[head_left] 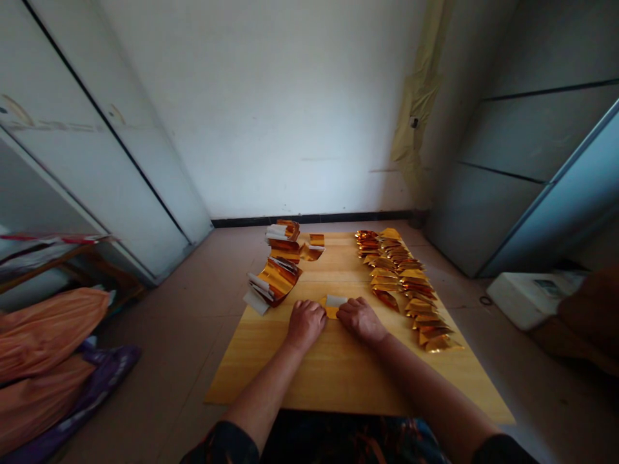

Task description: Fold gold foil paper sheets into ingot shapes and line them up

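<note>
A small sheet of gold foil paper (pixel 332 312) with a pale grey-white area lies on the wooden table between my hands. My left hand (pixel 307 320) grips its left end, fingers curled. At the right end, the fingers of my right hand (pixel 360 317) are bent down and pressed on the paper. Unfolded foil sheets (pixel 278 280) with white backs sit in loose, curled stacks at the table's left, beyond my left hand. Folded gold foil pieces (pixel 420 287) stand in overlapping rows along the right side, past my right hand.
The wooden table (pixel 309 380) has its front edge close to my lap. Orange and purple cloth (pixel 53 341) is heaped at the left. A white box (pixel 527 296) stands on the floor at the right. Pale cabinets (pixel 97 129) and a grey fridge-like unit (pixel 522 148) flank the wall.
</note>
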`<state>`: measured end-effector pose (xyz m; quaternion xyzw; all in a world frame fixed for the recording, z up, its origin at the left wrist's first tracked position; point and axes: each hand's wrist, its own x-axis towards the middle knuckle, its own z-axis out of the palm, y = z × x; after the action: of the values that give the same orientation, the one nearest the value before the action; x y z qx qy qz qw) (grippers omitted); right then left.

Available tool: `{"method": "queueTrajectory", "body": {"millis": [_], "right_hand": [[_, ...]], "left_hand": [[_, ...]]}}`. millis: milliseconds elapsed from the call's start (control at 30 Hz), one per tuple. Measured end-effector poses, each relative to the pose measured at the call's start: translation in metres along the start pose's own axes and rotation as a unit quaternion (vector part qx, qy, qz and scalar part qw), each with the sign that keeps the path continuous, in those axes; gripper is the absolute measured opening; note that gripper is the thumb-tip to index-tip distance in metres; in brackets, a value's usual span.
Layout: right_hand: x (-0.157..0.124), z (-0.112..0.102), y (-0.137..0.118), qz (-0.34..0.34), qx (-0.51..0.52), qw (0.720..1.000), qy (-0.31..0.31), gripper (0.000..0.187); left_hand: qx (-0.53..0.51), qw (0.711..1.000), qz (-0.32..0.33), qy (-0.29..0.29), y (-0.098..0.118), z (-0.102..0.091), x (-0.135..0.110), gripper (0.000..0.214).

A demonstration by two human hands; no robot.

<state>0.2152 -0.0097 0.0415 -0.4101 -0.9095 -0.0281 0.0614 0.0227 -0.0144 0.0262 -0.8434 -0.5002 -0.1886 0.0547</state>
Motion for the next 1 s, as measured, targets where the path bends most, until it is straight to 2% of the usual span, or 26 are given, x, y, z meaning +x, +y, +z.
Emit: {"method": "queueTrajectory", "body": {"millis": [333,533,767,1000], "right_hand": [[0.007,0.001,0.002,-0.014,-0.019,1.0,0.016,0.023],[0.006,0.002,0.001,-0.024,-0.024,0.998,0.045,0.016],[0.005,0.013,0.002,-0.039,-0.049,0.995,0.073,0.021],[0.006,0.011,0.006,-0.05,-0.053,0.996,0.052,0.021]], "left_hand": [[0.04,0.996,0.059,0.053,-0.005,0.007,0.001,0.021],[0.043,0.994,0.063,0.073,-0.006,0.008,0.001,0.023],[0.037,0.997,0.048,0.04,-0.004,0.004,0.001,0.015],[0.04,0.997,0.055,0.021,-0.002,-0.001,0.005,0.019]]}}
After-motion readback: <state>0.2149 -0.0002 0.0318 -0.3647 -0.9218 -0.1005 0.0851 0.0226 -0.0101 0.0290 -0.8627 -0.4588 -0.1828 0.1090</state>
